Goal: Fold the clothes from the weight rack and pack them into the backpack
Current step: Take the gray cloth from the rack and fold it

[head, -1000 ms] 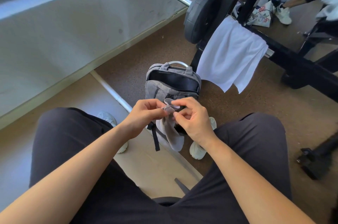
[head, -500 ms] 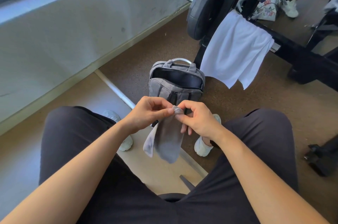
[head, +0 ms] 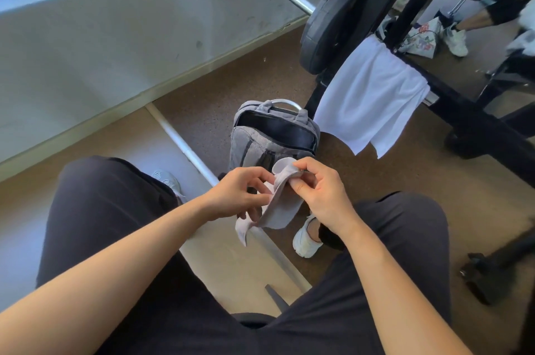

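Two hands, left hand (head: 236, 198) and right hand (head: 321, 192), pinching one grey sock (head: 278, 204), one open backpack (head: 273, 134), one white cloth (head: 373, 96)

I see a gray sock (head: 282, 204) hanging limp, pinched between my left hand (head: 237, 195) and right hand (head: 321, 195). The gray backpack (head: 254, 149) stands open on the floor behind it. A white cloth (head: 373, 99) hangs over the black weight rack (head: 463, 105).

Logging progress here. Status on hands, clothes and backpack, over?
Left hand and right hand both pinch the grey sock. Backpack open on the floor ahead, mouth unobstructed. White cloth hangs on the weight rack, not yet folded.
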A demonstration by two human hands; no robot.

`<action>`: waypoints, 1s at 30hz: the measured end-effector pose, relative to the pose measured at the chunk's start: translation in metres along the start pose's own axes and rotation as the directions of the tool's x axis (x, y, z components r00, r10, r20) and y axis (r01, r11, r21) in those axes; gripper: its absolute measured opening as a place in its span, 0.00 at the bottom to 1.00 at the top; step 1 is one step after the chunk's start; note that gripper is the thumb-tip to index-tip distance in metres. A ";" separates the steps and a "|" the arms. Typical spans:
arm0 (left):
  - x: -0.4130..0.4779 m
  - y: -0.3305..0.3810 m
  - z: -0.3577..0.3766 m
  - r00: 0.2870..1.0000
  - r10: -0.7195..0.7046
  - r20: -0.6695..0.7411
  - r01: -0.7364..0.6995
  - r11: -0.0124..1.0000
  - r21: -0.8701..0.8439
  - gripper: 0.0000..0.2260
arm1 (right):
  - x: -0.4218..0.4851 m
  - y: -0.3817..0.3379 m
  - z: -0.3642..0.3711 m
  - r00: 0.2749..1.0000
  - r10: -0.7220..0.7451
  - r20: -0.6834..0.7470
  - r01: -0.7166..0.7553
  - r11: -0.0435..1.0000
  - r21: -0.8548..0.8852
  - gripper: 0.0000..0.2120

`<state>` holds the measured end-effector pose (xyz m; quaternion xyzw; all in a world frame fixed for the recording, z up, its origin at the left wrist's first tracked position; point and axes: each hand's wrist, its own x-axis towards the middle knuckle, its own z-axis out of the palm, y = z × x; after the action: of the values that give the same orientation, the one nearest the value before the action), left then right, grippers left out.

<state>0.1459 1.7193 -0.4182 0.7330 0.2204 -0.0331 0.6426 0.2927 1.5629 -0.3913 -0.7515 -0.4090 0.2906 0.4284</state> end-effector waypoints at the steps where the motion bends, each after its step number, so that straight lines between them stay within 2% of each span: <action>1: 0.001 0.000 0.002 0.999 -0.001 -0.045 0.002 1.000 0.026 0.08 | 0.000 -0.001 0.000 1.000 -0.001 0.001 0.001 1.000 0.019 0.08; 3: 0.004 -0.002 0.004 0.986 0.054 -0.157 -0.037 0.993 0.112 0.06 | 0.000 -0.002 -0.001 1.000 -0.012 0.006 0.011 0.996 0.084 0.08; 5: 0.008 -0.008 0.004 0.954 0.167 -0.249 -0.106 0.965 0.241 0.04 | -0.001 -0.005 -0.001 1.000 -0.024 0.007 0.023 0.991 0.133 0.08; 9: 0.012 -0.012 0.003 0.904 0.289 -0.314 -0.172 0.920 0.352 0.01 | -0.001 -0.006 -0.001 1.000 -0.030 0.002 0.029 0.979 0.203 0.09; 11: 0.015 -0.015 0.002 0.913 0.265 -0.310 -0.159 0.932 0.326 0.02 | 0.000 -0.005 0.001 0.999 -0.035 -0.032 0.040 0.984 0.174 0.08; 15: 0.018 -0.020 -0.006 0.939 0.178 -0.295 -0.132 0.977 0.168 0.04 | 0.004 0.002 0.006 0.981 -0.064 -0.181 0.078 0.994 0.071 0.06; 18: 0.016 -0.018 -0.010 0.949 0.215 -0.230 -0.174 0.967 0.188 0.02 | 0.006 0.002 0.006 0.964 -0.075 -0.253 0.086 0.996 0.030 0.05; 22: 0.012 -0.017 -0.008 0.938 0.306 -0.160 -0.257 0.928 0.270 0.08 | 0.003 -0.001 0.002 0.937 -0.094 -0.335 0.089 0.996 -0.032 0.05; 27: 0.017 -0.024 -0.005 0.890 0.420 -0.178 -0.300 0.833 0.465 0.13 | 0.002 -0.001 -0.007 0.955 -0.157 -0.252 0.143 0.987 -0.073 0.05; 30: 0.018 -0.022 -0.001 0.871 0.472 -0.134 -0.375 0.817 0.438 0.16 | 0.001 -0.004 -0.010 0.960 -0.184 -0.212 0.172 0.982 -0.074 0.05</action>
<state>0.1545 1.7266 -0.4442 0.8772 0.1141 0.1550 0.4398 0.2993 1.5607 -0.3837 -0.7505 -0.4334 0.1554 0.4740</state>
